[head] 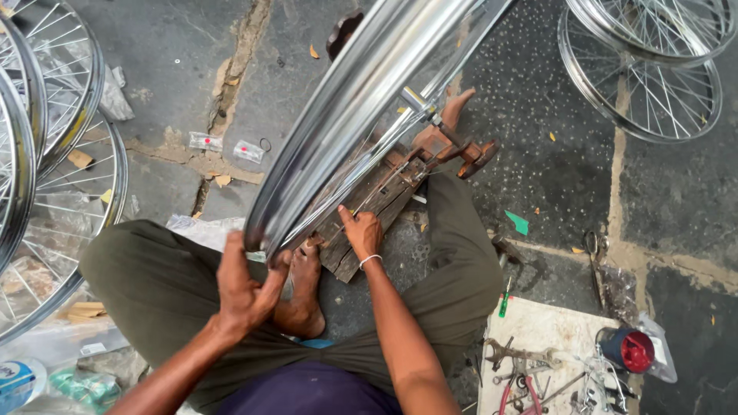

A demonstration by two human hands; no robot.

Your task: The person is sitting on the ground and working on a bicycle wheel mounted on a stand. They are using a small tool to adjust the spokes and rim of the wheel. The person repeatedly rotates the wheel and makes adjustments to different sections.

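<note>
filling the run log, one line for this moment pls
left hand: grips chrome wheel rim | right hand: fingers at spokes | rim over wooden stand | person seated on ground

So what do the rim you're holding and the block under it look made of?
The rim looks like polished, probably chromed metal: mirror-bright, with sharp reflections. The left hand grips its lower edge; the right hand reaches in among the spokes. The block looks like raw, weathered wood: grey-brown, with visible grain and rough edges.
</note>
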